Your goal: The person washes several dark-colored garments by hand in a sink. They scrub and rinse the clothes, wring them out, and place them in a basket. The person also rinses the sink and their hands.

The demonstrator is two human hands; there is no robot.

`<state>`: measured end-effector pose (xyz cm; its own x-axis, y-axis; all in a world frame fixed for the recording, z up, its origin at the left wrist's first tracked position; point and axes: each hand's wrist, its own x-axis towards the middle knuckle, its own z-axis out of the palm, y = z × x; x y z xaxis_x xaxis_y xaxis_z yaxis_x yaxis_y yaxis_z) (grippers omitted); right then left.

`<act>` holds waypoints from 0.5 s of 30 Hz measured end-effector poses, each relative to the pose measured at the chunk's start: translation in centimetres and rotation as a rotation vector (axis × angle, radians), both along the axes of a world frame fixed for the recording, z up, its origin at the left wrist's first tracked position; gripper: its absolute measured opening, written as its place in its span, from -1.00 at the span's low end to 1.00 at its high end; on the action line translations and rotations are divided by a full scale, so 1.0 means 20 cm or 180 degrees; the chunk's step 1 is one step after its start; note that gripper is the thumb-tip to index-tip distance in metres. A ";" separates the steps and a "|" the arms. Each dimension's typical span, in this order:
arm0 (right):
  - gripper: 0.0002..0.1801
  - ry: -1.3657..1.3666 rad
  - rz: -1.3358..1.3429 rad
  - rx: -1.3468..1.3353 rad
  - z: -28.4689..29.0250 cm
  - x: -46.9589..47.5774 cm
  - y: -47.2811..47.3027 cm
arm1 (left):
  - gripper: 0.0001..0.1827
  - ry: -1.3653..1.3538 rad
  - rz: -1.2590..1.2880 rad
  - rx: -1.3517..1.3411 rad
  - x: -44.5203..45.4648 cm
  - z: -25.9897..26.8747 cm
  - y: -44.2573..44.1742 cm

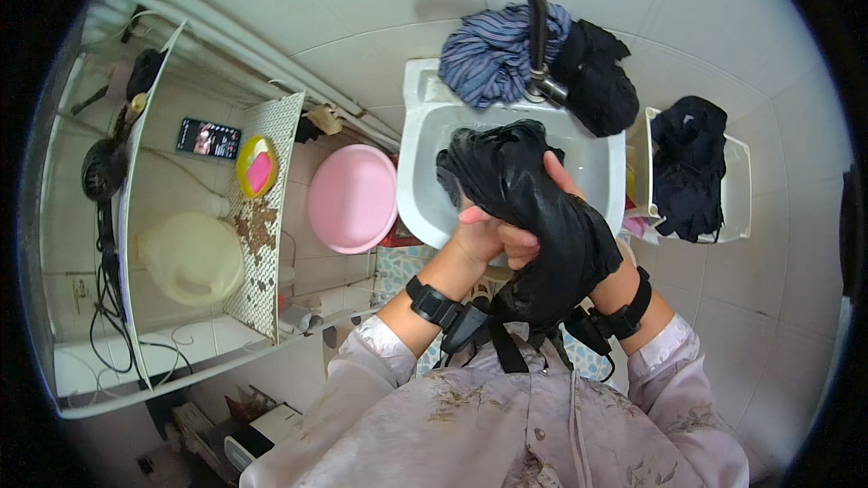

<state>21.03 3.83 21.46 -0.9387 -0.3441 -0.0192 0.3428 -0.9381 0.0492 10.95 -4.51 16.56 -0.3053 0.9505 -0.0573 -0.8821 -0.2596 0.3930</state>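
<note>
A wet black cloth garment (549, 217) is bunched between my hands over the white washbasin (418, 217). My left hand (485, 237) grips its near-left side, with the fingers curled into the fabric. Much of my right hand (564, 179) lies hidden beneath the cloth, which drapes over the wrist; the visible fingers press against its right edge. One end of the garment hangs down near my waist, while the far end bunches above the bowl. Behind it stands a curved metal faucet (536, 20).
Blue striped cloth (485, 54) and black cloth (597, 81) rest on the basin's back ledge. More black clothing (690, 169) hangs over a pale plastic container (738, 183) at right. Left are a pink basin (352, 200) and a rack (291, 149) holding a phone (209, 138) and soap dish (245, 179).
</note>
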 end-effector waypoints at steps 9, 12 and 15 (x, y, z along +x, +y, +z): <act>-0.37 -0.0980 -0.0021 0.1235 -0.01 0.08 -0.10 | -0.57 -0.0069 -0.0325 -0.1540 -0.26 0.24 0.03; -0.49 -0.0616 0.0100 0.2513 -0.04 0.03 -0.10 | -0.71 0.1299 -0.0213 -0.2453 -0.26 0.26 0.04; -0.36 -0.0591 -0.0081 0.3569 -0.14 -0.07 -0.14 | -0.66 0.3865 -0.0410 -0.2789 -0.25 0.18 0.08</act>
